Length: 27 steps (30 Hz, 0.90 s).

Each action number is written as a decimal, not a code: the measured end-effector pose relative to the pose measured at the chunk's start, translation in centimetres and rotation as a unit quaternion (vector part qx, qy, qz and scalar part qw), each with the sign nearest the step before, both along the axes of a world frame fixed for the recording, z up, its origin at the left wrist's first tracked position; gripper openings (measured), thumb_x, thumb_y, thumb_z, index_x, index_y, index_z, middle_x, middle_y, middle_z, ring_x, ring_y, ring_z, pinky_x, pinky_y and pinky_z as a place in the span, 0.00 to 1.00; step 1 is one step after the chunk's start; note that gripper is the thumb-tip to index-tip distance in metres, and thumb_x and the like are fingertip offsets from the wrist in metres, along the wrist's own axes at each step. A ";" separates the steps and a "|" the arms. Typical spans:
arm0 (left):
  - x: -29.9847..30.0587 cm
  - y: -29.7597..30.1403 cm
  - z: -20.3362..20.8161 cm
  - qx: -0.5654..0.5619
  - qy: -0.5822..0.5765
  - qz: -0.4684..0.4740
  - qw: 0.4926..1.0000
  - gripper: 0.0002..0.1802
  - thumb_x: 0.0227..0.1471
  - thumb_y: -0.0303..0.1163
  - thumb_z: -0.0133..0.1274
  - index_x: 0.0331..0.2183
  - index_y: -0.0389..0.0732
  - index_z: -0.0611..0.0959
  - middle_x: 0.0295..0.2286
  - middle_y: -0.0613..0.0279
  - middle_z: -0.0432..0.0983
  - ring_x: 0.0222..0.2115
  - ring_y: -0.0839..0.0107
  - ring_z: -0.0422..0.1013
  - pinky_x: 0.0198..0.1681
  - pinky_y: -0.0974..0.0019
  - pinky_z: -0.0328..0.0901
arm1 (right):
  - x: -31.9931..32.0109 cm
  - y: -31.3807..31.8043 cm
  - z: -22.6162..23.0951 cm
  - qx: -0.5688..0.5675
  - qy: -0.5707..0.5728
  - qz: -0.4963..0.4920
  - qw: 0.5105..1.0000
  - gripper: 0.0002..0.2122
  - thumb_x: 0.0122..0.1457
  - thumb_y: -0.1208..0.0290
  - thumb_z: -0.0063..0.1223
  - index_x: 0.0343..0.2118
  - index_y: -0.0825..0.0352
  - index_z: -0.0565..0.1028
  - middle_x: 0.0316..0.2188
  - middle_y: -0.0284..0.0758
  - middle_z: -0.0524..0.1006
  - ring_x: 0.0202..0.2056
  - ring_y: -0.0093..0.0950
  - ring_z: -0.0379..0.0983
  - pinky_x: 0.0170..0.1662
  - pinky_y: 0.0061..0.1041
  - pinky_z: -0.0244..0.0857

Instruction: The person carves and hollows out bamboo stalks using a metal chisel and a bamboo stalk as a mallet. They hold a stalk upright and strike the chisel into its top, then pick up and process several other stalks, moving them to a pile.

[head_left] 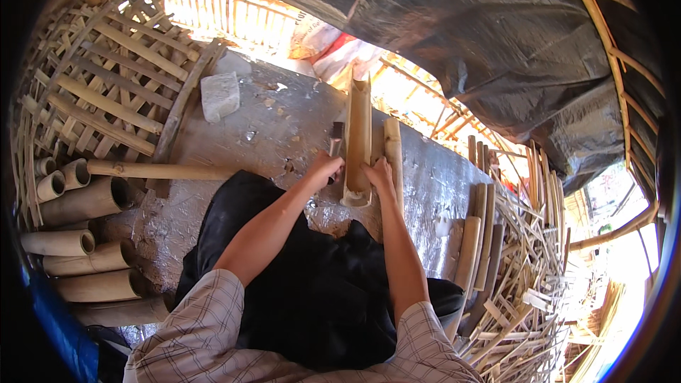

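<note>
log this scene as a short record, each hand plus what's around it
left hand: closed around a dark-ended tool
right hand: holds the split bamboo by its right edge
split bamboo: hollow side visible, between the hands
beside it, right: bamboo pole
far left: bamboo tubes, lattice panel
far right: heaped bamboo strips

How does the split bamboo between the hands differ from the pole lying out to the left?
The split bamboo is a wide, open trough; the pole is slender and rounded. The split bamboo points away from the person, while the pole lies crosswise. The right hand is at the split bamboo's edge; no hand touches the pole. Both are long and tan.
</note>
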<state>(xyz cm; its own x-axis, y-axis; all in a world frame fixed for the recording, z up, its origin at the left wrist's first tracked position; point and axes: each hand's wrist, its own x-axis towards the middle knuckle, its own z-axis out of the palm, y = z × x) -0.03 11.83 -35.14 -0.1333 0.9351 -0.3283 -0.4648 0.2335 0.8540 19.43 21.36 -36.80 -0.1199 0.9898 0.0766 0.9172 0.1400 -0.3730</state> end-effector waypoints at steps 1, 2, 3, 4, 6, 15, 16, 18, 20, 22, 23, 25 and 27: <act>0.3 0.1 0.7 -0.026 -0.018 -0.007 0.999 0.09 0.49 0.26 0.55 0.21 0.32 0.78 0.15 0.55 0.72 0.13 0.64 0.70 0.15 0.60 0.62 | 0.0 0.6 -0.2 -0.054 -0.020 -0.008 0.998 0.25 0.48 0.62 0.62 0.47 0.74 0.76 0.42 0.55 0.80 0.48 0.50 0.77 0.51 0.44 0.69; 0.5 0.1 1.4 -0.050 -0.038 -0.016 0.998 0.09 0.50 0.27 0.57 0.23 0.34 0.78 0.16 0.56 0.72 0.14 0.65 0.70 0.16 0.60 0.63 | 0.1 1.0 -0.5 -0.074 0.020 0.010 0.997 0.24 0.48 0.63 0.61 0.46 0.75 0.77 0.42 0.56 0.80 0.47 0.50 0.77 0.51 0.43 0.69; -0.1 0.1 0.8 -0.043 -0.032 -0.015 0.998 0.09 0.50 0.28 0.59 0.24 0.33 0.78 0.17 0.55 0.72 0.15 0.64 0.71 0.17 0.59 0.64 | -0.8 0.8 -0.1 -0.099 0.061 0.036 0.993 0.23 0.48 0.65 0.59 0.46 0.76 0.77 0.43 0.56 0.80 0.47 0.50 0.78 0.51 0.43 0.69; -0.2 0.1 0.4 -0.034 -0.028 -0.019 0.999 0.10 0.50 0.29 0.60 0.25 0.33 0.78 0.17 0.55 0.73 0.15 0.64 0.71 0.18 0.58 0.65 | -1.2 0.4 0.5 -0.122 0.100 0.057 0.986 0.22 0.49 0.66 0.58 0.45 0.77 0.78 0.43 0.57 0.80 0.47 0.51 0.78 0.51 0.43 0.69; 0.5 0.4 -0.6 -0.017 0.095 0.023 0.995 0.13 0.50 0.32 0.62 0.27 0.32 0.78 0.18 0.53 0.74 0.16 0.64 0.72 0.20 0.57 0.67 | -2.2 -0.8 1.2 -0.104 0.091 0.027 0.990 0.22 0.50 0.70 0.52 0.48 0.77 0.76 0.43 0.58 0.79 0.47 0.52 0.77 0.50 0.42 0.70; 0.4 -1.9 4.6 -0.070 0.187 -0.053 0.978 0.28 0.43 0.35 0.72 0.42 0.29 0.79 0.32 0.49 0.81 0.28 0.62 0.77 0.33 0.59 0.71 | -0.6 -11.8 4.5 -0.014 0.145 0.032 0.989 0.14 0.52 0.78 0.49 0.42 0.77 0.73 0.39 0.61 0.77 0.45 0.60 0.73 0.49 0.50 0.67; 0.7 -2.3 4.7 -0.046 0.176 -0.041 0.982 0.28 0.43 0.34 0.72 0.42 0.29 0.79 0.31 0.51 0.80 0.27 0.64 0.76 0.32 0.61 0.70 | -0.5 -13.0 4.4 0.027 0.146 0.048 0.988 0.13 0.52 0.79 0.49 0.41 0.78 0.73 0.37 0.61 0.77 0.44 0.61 0.73 0.47 0.51 0.67; 1.3 -3.5 4.3 -0.001 0.157 -0.018 0.987 0.28 0.42 0.32 0.72 0.42 0.30 0.79 0.29 0.54 0.80 0.24 0.70 0.74 0.29 0.64 0.69 | -0.7 -14.9 4.9 0.066 0.184 0.055 0.979 0.12 0.51 0.83 0.49 0.40 0.78 0.71 0.34 0.62 0.76 0.41 0.62 0.73 0.46 0.54 0.66; 1.4 -4.3 3.7 0.038 0.167 0.009 0.985 0.23 0.42 0.24 0.66 0.43 0.30 0.79 0.28 0.55 0.80 0.26 0.71 0.75 0.28 0.64 0.68 | -1.7 -16.8 6.4 0.056 0.200 0.025 0.978 0.12 0.50 0.84 0.48 0.40 0.78 0.70 0.34 0.63 0.76 0.41 0.62 0.73 0.46 0.55 0.66; 1.5 -4.4 3.8 0.068 0.204 0.049 0.975 0.22 0.41 0.20 0.61 0.43 0.31 0.79 0.29 0.55 0.80 0.28 0.71 0.75 0.30 0.64 0.69 | -2.7 -18.2 8.3 0.064 0.224 0.030 0.972 0.16 0.49 0.86 0.48 0.43 0.78 0.67 0.38 0.64 0.73 0.44 0.63 0.70 0.48 0.55 0.64; 1.5 -4.5 3.9 0.083 0.218 0.078 0.969 0.21 0.40 0.15 0.55 0.42 0.32 0.79 0.30 0.57 0.80 0.30 0.71 0.76 0.32 0.65 0.69 | -3.0 -18.6 8.8 0.093 0.224 0.038 0.969 0.17 0.48 0.87 0.48 0.45 0.79 0.66 0.39 0.63 0.73 0.45 0.63 0.70 0.48 0.55 0.63; 2.3 -4.9 5.6 0.143 0.112 0.094 0.979 0.20 0.41 0.15 0.55 0.41 0.32 0.80 0.30 0.59 0.80 0.30 0.71 0.76 0.33 0.65 0.70 | -2.7 -18.7 8.8 0.152 0.218 0.050 0.963 0.23 0.49 0.87 0.50 0.50 0.79 0.62 0.44 0.62 0.68 0.46 0.63 0.66 0.50 0.54 0.63; 2.2 -4.7 6.6 0.156 0.043 0.119 0.980 0.19 0.41 0.14 0.55 0.40 0.31 0.80 0.31 0.60 0.80 0.31 0.70 0.77 0.35 0.65 0.70 | -3.1 -18.2 9.4 0.187 0.257 0.073 0.945 0.25 0.51 0.82 0.54 0.53 0.79 0.61 0.46 0.62 0.68 0.47 0.63 0.65 0.52 0.52 0.62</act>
<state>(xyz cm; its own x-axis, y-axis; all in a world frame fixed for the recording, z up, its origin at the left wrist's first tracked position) 2.20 7.08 -28.56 -0.3737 0.9275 -0.0102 -0.3983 -0.1505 0.9048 16.34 3.12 -27.41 -0.1042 0.8574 0.5039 0.5887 0.4616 -0.6636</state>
